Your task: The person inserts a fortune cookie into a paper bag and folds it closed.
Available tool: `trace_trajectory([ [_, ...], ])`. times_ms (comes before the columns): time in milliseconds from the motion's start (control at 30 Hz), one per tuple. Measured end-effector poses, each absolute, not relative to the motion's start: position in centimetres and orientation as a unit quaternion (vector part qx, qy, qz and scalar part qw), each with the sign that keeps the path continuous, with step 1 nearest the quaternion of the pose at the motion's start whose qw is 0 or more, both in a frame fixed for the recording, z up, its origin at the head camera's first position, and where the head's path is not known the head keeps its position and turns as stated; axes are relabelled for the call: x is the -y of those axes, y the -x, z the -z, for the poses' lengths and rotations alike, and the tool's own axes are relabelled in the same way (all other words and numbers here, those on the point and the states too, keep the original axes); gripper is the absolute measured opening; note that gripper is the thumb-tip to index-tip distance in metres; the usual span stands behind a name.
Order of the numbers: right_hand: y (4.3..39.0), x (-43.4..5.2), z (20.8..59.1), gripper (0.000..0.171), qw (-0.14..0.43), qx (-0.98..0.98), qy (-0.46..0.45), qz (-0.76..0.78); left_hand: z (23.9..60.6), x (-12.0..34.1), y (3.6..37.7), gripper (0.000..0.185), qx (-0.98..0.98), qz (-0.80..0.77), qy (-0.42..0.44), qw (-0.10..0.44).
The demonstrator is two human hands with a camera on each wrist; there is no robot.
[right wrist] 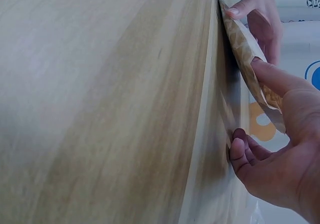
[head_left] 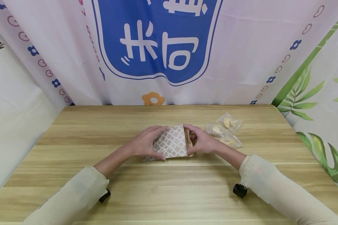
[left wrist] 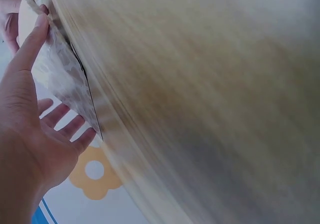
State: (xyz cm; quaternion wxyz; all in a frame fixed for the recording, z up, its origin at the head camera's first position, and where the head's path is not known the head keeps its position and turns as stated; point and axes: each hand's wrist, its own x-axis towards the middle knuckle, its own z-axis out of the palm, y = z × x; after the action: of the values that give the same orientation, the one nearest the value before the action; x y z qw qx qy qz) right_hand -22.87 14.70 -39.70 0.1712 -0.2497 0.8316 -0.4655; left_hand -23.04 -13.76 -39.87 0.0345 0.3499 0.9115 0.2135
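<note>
Paper bag (head_left: 171, 144) at desk (head_left: 169, 187) centre, patterned, tilted up off the wood, open mouth facing three o'clock. Looks thin and light, creasing easily; likely to crumple under a hard squeeze, so best taken by the edges, thumb one side and fingers the other. Left hand (head_left: 146, 143) at nine o'clock of the bag, thumb over the top edge, fingers curled under the lower corner, pinching it. Right hand (head_left: 201, 142) at three o'clock, thumb on the top lip of the mouth, fingers curled at the opening, spreading it wide. From the right wrist, thumb pressed flat on the bag face, fingers tucked beneath. Further out at two o'clock, wrapped cookies (head_left: 223, 131) in clear film, just beside the right hand; probably brittle, slippery wrap, so handle gently. Printed backdrop (head_left: 157, 47) at twelve o'clock.
</note>
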Motion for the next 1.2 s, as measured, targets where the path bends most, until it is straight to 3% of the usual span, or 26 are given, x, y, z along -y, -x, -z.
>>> trace_trajectory([
  [600,22.74,-14.87,39.75,0.104,0.173,-0.823,0.251,0.479,39.97,13.41,23.28,0.111,-0.919,-0.208,-0.335,0.03],
  [700,22.64,-14.86,39.63,0.09,0.173,-0.818,0.229,0.499,39.99,13.36,23.34,0.111,-0.92,-0.204,-0.334,0.027],
  [1000,22.73,-14.27,39.52,0.023,0.175,-0.804,0.127,0.553,39.95,13.1,23.36,0.109,-0.923,-0.187,-0.337,0.022],
  [1200,22.68,-13.91,39.56,0.014,0.186,-0.787,0.111,0.577,39.87,12.95,23.27,0.112,-0.925,-0.18,-0.333,0.027],
])
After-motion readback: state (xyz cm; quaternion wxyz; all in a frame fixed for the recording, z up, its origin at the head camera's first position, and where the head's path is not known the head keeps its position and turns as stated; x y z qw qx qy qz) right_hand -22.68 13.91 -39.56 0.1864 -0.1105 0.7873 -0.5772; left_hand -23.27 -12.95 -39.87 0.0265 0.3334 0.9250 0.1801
